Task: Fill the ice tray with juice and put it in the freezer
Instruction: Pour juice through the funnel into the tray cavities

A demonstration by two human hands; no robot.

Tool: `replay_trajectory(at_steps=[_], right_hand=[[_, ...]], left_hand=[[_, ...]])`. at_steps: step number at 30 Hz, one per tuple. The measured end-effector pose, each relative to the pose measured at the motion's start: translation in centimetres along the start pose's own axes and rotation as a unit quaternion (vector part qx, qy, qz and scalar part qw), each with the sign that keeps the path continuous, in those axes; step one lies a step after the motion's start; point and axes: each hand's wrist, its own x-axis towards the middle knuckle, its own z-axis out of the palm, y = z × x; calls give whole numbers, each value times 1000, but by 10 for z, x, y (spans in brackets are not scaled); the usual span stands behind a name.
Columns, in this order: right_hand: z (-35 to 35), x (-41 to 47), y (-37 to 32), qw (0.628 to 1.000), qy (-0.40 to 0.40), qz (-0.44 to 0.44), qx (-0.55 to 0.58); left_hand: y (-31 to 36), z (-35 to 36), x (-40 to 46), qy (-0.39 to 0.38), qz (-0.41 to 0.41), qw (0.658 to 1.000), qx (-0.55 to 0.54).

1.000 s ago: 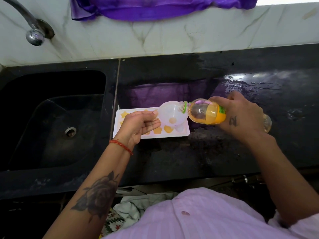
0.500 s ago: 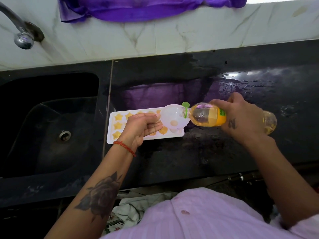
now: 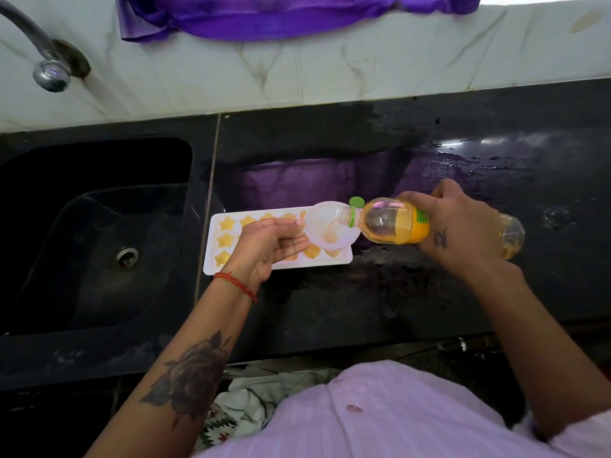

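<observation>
A white ice tray (image 3: 211, 246) with star-shaped cells lies on the black counter just right of the sink; several cells hold orange juice. My left hand (image 3: 269, 247) pinches the rim of a translucent white funnel (image 3: 330, 228) held over the tray's right end. My right hand (image 3: 463, 231) grips a clear juice bottle (image 3: 393, 226), tipped on its side with its mouth in the funnel. The bottle's green cap (image 3: 357, 202) hangs at its neck. Orange juice fills the bottle's lower side.
A black sink (image 3: 99, 233) with a metal drain lies to the left, a tap (image 3: 49, 72) above it. The counter (image 3: 396, 309) is wet at the far right. Purple cloth (image 3: 281, 18) hangs over the marble backsplash. Crumpled cloth lies below the counter edge.
The bottle stays tipped into the funnel over the tray's right end. My view has shifted, so tray and hands sit slightly differently in frame; the green cap now shows above the bottle neck.
</observation>
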Motion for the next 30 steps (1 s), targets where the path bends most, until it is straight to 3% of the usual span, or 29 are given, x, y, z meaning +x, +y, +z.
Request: replay_trajectory(at_steps=[6,16,20,24,30], right_hand=[[3,4,2,1000,-1,-4,29],[-1,26,-5,979,-33,-23,201],[-9,50,-16,946,-24,-45,319],[-18,79,-42,889,-27,-48,454],[-14,125,-87,841,15,-57,538]], left_hand=[[-2,-1,-2,8,1,1000,-8],[-6,-7,-9,20,12,999,-35],[4,-20,-8,22,29,998,-54],[27,-41,2,43,58,996,-58],[65,-76,41,92,116,986,-75]])
